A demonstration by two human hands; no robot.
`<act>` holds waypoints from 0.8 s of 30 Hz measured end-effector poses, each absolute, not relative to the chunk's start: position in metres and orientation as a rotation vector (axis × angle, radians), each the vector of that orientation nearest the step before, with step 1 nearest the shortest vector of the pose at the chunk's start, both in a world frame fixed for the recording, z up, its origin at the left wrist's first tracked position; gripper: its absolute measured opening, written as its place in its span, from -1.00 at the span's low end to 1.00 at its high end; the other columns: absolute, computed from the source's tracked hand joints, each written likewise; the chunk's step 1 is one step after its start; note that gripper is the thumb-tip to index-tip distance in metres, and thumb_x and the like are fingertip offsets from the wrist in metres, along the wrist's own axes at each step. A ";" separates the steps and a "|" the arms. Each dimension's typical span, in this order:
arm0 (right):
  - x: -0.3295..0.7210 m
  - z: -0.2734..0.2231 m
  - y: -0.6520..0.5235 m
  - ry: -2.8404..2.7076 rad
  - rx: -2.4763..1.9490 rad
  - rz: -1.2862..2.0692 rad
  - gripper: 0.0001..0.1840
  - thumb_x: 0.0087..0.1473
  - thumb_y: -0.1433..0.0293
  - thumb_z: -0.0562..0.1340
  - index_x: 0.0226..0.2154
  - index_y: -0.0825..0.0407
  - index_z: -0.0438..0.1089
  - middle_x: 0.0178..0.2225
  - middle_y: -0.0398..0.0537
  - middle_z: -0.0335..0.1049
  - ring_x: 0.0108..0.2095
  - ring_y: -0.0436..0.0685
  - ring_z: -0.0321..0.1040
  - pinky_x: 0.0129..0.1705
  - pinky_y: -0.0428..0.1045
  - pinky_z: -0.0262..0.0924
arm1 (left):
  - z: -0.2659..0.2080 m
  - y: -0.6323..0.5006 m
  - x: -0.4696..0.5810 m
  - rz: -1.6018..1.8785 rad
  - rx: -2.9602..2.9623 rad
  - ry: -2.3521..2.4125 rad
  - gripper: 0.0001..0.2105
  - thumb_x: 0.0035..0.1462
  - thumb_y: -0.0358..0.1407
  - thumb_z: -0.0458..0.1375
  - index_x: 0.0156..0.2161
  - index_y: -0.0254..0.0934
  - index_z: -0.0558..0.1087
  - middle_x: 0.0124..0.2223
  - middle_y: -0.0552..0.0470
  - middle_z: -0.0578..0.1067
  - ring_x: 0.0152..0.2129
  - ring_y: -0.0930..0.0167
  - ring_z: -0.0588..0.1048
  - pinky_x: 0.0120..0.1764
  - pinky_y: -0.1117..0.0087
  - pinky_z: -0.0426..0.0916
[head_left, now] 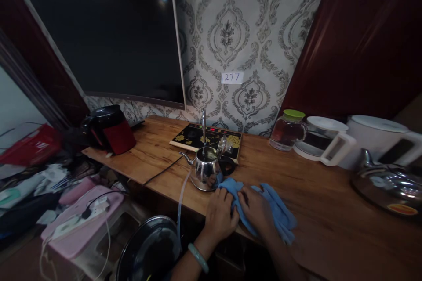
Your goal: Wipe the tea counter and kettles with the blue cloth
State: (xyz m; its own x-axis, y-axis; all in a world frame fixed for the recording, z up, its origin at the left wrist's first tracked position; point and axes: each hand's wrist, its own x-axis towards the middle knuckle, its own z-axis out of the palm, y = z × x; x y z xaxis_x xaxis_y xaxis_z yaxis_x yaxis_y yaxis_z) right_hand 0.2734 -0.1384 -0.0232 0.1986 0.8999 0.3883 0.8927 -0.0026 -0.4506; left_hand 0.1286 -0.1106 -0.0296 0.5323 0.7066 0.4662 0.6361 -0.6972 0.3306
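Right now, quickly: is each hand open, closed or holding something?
Left hand: curled on the blue cloth, grip unclear.
Right hand: also on the cloth, grip unclear.

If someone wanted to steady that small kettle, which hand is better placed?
Probably the left hand: it is on the blue cloth, close to the kettle. The right hand is also on the cloth, but farther from the kettle.

The tabletop (323, 197) offers passage right of the blue cloth (277, 208), while the steel teapot (203, 174) blocks the left.
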 end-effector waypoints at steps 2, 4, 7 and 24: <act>0.273 -0.023 -0.138 -1.671 -1.867 0.018 -0.72 0.22 0.35 -0.01 -0.46 -0.02 0.30 -0.43 -0.06 0.47 -0.37 0.12 0.40 -0.30 -0.03 0.06 | -0.029 -0.111 0.129 0.903 2.641 1.161 -0.87 0.09 -0.36 0.09 -0.21 -0.25 0.39 -0.21 -0.05 0.40 -0.20 0.25 0.35 -0.15 0.18 0.31; 0.273 -0.023 -0.138 -1.671 -1.860 0.026 -0.73 0.21 0.36 -0.01 -0.45 -0.02 0.30 -0.42 -0.06 0.47 -0.38 0.12 0.39 -0.30 -0.03 0.06 | -0.029 -0.111 0.128 0.916 2.641 1.154 -0.86 0.09 -0.36 0.09 -0.20 -0.25 0.39 -0.20 -0.06 0.40 -0.19 0.25 0.35 -0.14 0.18 0.31; 0.273 -0.021 -0.139 -1.668 -1.856 0.034 -0.74 0.20 0.36 0.01 -0.45 -0.01 0.30 -0.44 -0.07 0.47 -0.38 0.12 0.39 -0.31 -0.03 0.06 | -0.030 -0.111 0.128 0.911 2.639 1.140 -0.84 0.09 -0.37 0.09 -0.18 -0.25 0.39 -0.18 -0.07 0.40 -0.17 0.24 0.34 -0.12 0.17 0.31; 0.274 -0.023 -0.139 -1.667 -1.882 0.053 -0.73 0.22 0.34 -0.01 -0.44 -0.01 0.31 -0.43 -0.07 0.46 -0.36 0.13 0.39 -0.30 -0.03 0.06 | -0.031 -0.111 0.129 0.896 2.644 1.145 -0.86 0.09 -0.36 0.10 -0.21 -0.26 0.39 -0.19 -0.07 0.40 -0.20 0.24 0.33 -0.13 0.17 0.32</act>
